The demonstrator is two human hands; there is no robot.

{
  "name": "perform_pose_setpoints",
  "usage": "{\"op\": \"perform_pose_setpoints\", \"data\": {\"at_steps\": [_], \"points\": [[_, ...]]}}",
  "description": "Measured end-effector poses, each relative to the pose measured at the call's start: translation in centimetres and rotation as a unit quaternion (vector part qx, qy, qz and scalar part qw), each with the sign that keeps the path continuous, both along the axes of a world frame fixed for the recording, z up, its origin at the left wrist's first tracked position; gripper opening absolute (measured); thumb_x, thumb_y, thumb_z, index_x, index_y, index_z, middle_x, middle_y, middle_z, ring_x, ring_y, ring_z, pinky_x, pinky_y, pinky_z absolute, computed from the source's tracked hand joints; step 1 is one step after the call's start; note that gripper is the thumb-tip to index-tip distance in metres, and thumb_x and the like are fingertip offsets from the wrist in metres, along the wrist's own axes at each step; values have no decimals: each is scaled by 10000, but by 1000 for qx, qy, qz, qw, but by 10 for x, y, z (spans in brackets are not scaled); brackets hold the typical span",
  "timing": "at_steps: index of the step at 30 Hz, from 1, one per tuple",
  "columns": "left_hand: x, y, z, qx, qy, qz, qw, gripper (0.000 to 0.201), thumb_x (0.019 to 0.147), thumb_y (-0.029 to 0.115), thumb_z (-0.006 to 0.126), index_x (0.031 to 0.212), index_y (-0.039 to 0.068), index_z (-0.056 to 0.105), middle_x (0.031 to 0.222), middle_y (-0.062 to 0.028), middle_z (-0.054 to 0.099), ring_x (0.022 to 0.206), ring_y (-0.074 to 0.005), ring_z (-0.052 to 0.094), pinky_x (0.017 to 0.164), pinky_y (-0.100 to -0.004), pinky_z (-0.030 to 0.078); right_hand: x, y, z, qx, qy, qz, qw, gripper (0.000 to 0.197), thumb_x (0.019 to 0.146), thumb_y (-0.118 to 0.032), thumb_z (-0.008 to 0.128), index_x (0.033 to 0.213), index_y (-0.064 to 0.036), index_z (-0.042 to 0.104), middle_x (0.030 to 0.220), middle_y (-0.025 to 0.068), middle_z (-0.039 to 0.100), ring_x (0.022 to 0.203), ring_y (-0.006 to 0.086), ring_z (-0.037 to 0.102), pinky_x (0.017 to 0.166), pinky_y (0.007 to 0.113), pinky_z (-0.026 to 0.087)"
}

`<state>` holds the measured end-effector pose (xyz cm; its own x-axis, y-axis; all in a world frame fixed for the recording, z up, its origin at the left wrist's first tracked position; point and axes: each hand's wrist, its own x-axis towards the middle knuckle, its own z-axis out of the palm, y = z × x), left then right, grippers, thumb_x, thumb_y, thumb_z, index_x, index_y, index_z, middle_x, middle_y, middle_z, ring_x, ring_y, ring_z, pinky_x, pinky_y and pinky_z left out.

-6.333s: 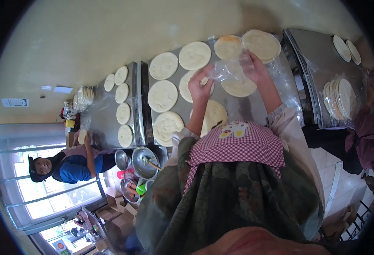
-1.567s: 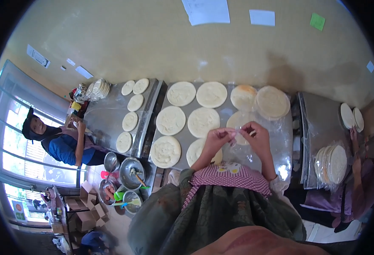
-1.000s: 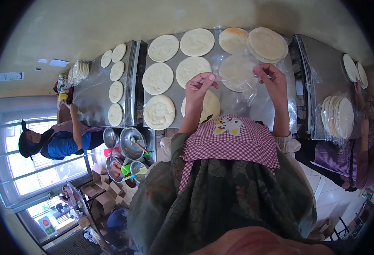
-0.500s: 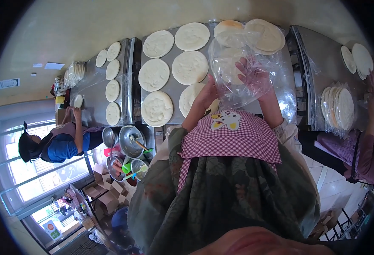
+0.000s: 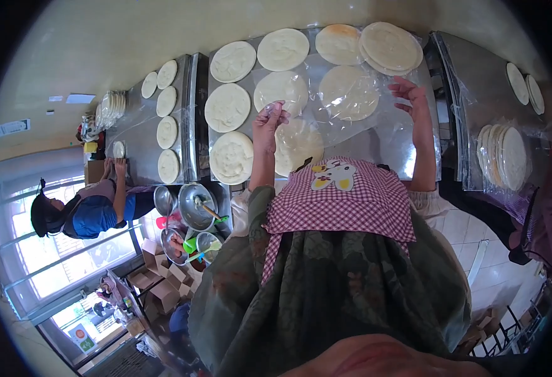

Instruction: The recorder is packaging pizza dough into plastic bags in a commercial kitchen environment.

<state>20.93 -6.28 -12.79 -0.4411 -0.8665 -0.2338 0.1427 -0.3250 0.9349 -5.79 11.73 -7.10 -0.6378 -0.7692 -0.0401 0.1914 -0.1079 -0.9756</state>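
My left hand [image 5: 271,122] has its fingertips pinched on the edge of a clear plastic bag [image 5: 319,123], above the metal table. The bag lies spread out over several pale, round pizza crusts, among them one crust [image 5: 349,93] at the middle right and another crust [image 5: 297,149] at the near edge. Farther right my right hand [image 5: 411,100] is raised with fingers apart and holds nothing. Just beyond it a stack of crusts [image 5: 390,47] sits at the far right corner. Bare crusts [image 5: 227,110] line the table's left side.
A co-worker [image 5: 97,213] handles a crust at the left table; another person [image 5: 540,220] stands at the right. Bagged crusts [image 5: 502,157] lie on the right table. Metal bowls [image 5: 197,207] with utensils are left of my apron, and cardboard boxes [image 5: 163,292] are below them.
The bunched plastic bag has been spread flat over the crusts. My left hand has moved left with its edge; my right hand has let go and moved right.
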Motion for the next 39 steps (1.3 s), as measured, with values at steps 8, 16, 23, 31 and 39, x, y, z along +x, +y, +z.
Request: {"op": "perform_pose_setpoints", "data": {"at_steps": [8, 16, 23, 31, 39], "points": [[3, 4, -2, -22, -5, -24, 999, 228, 790, 211, 608, 902, 12, 608, 687, -58, 598, 610, -127, 547, 590, -241, 441, 9, -17, -64, 234, -9, 92, 968, 538, 786, -545, 450, 1121, -125, 481, 991, 24, 560, 895, 120, 493, 776, 291, 368], [17, 11, -6, -23, -11, -67, 997, 200, 786, 172, 606, 900, 7, 605, 682, -64, 598, 609, -135, 549, 601, -256, 444, 31, -47, -126, 324, -157, 225, 905, 519, 726, -552, 541, 1027, -129, 538, 837, -26, 541, 768, 69, 468, 699, 262, 350], [29, 14, -9, -17, -21, -54, 998, 201, 789, 180, 604, 894, 9, 610, 669, -54, 596, 610, -133, 549, 614, -260, 444, 45, -54, -158, 178, -229, 202, 936, 170, 812, -261, 556, 889, -109, 541, 868, 3, 557, 699, 79, 501, 610, 224, 417], [56, 11, -20, -18, -59, -19, 998, 209, 780, 174, 615, 898, 1, 617, 664, -55, 601, 614, -122, 553, 612, -251, 445, 36, -53, -117, -25, -462, 185, 867, 316, 827, -144, 502, 1127, -89, 421, 1113, 123, 523, 629, 76, 489, 520, 169, 413], [54, 11, -11, -45, -107, -6, 993, 188, 784, 136, 608, 890, -19, 606, 711, -61, 606, 632, -113, 546, 587, -226, 425, 26, -54, -101, -85, -301, 168, 935, 504, 833, -91, 469, 1299, -136, 282, 1222, 168, 444, 595, 43, 465, 433, 128, 350]]}}
